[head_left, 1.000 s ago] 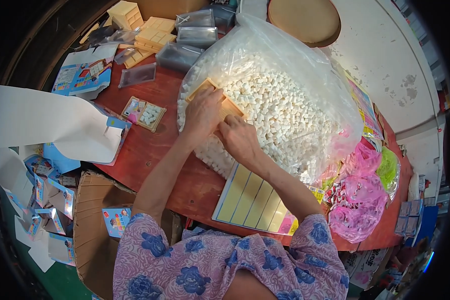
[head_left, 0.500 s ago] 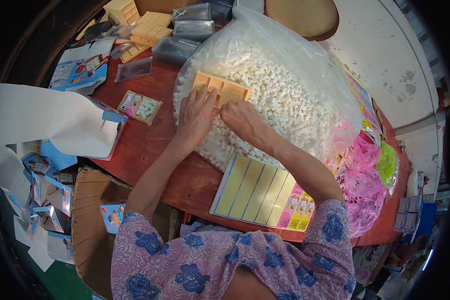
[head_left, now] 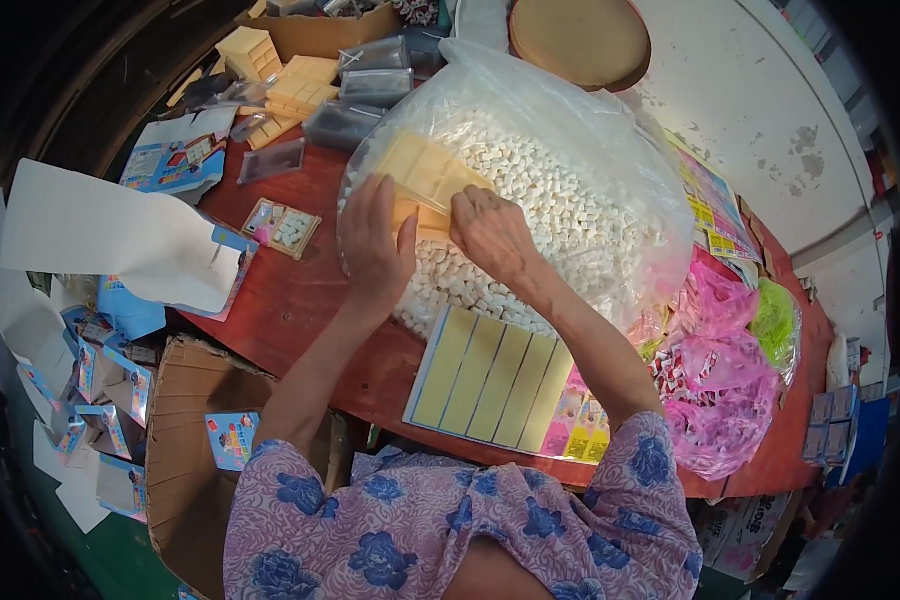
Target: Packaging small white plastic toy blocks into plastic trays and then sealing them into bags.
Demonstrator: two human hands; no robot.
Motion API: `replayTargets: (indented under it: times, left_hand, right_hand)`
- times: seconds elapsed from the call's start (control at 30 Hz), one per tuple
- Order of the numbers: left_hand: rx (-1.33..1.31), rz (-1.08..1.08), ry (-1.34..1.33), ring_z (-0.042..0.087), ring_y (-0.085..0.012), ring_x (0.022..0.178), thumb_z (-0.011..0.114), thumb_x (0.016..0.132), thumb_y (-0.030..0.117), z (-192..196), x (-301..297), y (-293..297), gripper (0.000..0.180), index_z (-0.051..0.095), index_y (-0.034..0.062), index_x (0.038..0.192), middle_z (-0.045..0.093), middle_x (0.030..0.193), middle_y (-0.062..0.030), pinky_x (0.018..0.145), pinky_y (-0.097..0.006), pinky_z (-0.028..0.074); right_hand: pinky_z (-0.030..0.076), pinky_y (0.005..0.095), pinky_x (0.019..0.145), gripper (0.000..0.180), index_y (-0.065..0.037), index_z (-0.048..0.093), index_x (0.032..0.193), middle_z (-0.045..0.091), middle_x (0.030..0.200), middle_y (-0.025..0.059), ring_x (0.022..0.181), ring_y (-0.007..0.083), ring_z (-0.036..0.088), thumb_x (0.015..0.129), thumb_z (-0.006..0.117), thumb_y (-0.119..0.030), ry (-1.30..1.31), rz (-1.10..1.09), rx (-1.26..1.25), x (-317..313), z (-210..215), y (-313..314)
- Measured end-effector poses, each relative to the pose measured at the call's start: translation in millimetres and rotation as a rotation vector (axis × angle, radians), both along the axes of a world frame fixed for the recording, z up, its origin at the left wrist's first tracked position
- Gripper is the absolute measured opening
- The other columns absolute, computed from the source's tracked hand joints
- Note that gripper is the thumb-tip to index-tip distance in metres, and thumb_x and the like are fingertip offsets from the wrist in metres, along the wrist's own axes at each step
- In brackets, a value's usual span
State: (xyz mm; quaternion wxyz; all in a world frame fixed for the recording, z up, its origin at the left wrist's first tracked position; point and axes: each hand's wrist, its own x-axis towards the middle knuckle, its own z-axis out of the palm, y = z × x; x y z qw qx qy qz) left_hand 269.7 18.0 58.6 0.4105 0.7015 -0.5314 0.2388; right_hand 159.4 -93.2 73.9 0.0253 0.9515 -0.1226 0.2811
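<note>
A pale orange compartmented tray [head_left: 435, 172] is over the big clear plastic bag full of small white cube-like pieces [head_left: 560, 200]. The tray looks smeared, with a darker orange part beneath its near edge; I cannot tell whether that is a second tray. My right hand [head_left: 495, 238] has its fingers curled round the tray's near right edge. My left hand [head_left: 375, 250] lies at the near left side, fingers stretched and thumb apart, against or just beside the tray. A small filled tray [head_left: 281, 229] with white pieces and a pink printed part sits on the red table, left of the bag.
A sheet of yellow strips [head_left: 485, 378] lies before the bag. Pink bags [head_left: 715, 400] stand right. Orange trays [head_left: 303, 85] and clear plastic cases [head_left: 375, 88] pile up at the back left. White-and-blue printed card [head_left: 120, 235] lies left, above an open cardboard box [head_left: 195, 440].
My left hand's fingers have straightened, with its thumb away from the tray. My right hand has shifted slightly right relative to the tray, which has tilted and blurred. The whole view has shifted a little.
</note>
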Motion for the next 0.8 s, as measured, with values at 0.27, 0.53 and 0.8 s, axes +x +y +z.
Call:
replayTargets:
  times: [0.27, 0.53, 0.8]
  left_hand:
    - [-0.112, -0.715, 1.797, 0.051, -0.0129, 0.081, 0.051, 0.078, 0.012, 6, -61, -27, 0.027, 0.044, -0.0007, 0.100, 0.049, 0.095, -0.0088, 0.064, -0.025, 0.045]
    - [-0.104, -0.232, 1.650, 0.055, -0.0167, 0.074, 0.050, 0.073, 0.009, -13, -77, -84, 0.025, 0.050, -0.0048, 0.093, 0.055, 0.085, -0.0089, 0.063, -0.026, 0.044]
    - [-0.209, -0.005, 1.481, 0.056, -0.0219, 0.074, 0.049, 0.068, 0.005, -34, -82, -127, 0.030, 0.049, -0.0103, 0.094, 0.056, 0.088, -0.0165, 0.064, -0.029, 0.044]
  right_hand:
    - [0.042, 0.0323, 0.048, 0.012, -0.004, 0.043, 0.072, 0.046, 0.066, 0.0074, 0.061, 0.0232, 0.051, 0.065, 0.052, -0.004, 0.040, 0.109, 0.215, -63, -10, 3]
    - [0.038, 0.0383, 0.078, 0.041, -0.005, 0.047, 0.104, 0.052, 0.092, 0.0172, 0.091, 0.0336, 0.046, 0.065, 0.059, -0.011, -0.143, -0.330, 0.291, -83, -35, -80]
    - [0.041, 0.0398, 0.069, 0.031, -0.003, 0.053, 0.086, 0.052, 0.089, 0.0197, 0.084, 0.0344, 0.049, 0.059, 0.057, -0.014, -0.109, -0.495, 0.586, -50, -56, -118]
